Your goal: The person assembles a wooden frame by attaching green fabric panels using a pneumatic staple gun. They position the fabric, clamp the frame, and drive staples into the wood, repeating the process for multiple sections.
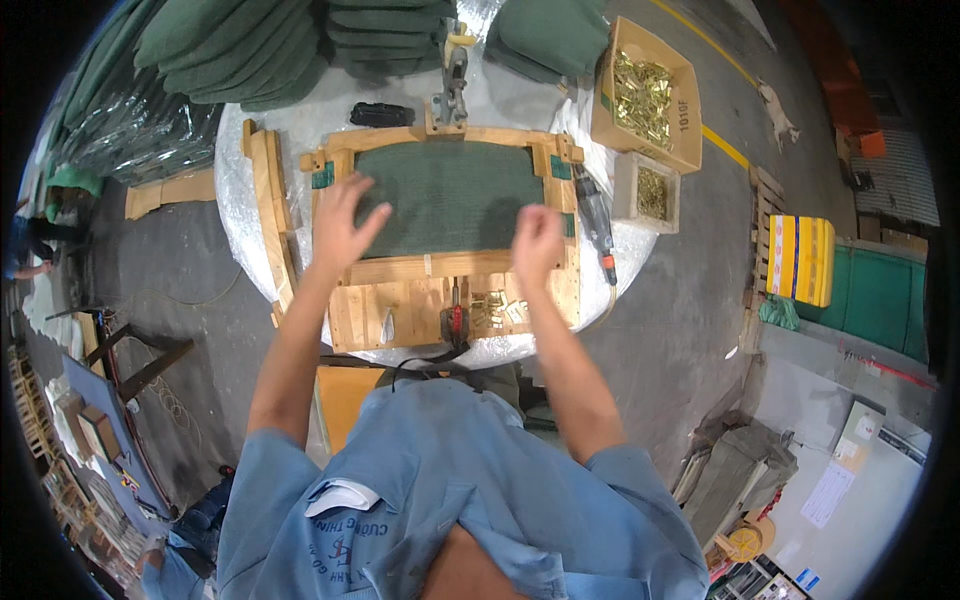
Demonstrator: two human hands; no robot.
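Note:
A dark green fabric panel (450, 195) lies inside a wooden jig (430, 267) on the table in front of me. Over the panel's left edge is my left hand (345, 222), fingers spread, holding nothing I can see. My right hand (538, 240) is at the panel's right edge with its fingers curled closed; whatever is in it, if anything, is hidden. A metal toggle clamp (453, 85) stands at the jig's far side. Another clamp with a red part (456, 322) sits at the near side. Beside it, small brass-coloured metal pieces (492, 308) lie loose on the jig's wooden base.
Stacked green pads (235, 50) stand at the back. A cardboard box of brass-coloured pieces (685, 120) and a smaller box (625, 195) are at the right. A power screwdriver (596, 220) lies right of the jig, wooden strips (268, 205) left. A person (170, 570) is at lower left.

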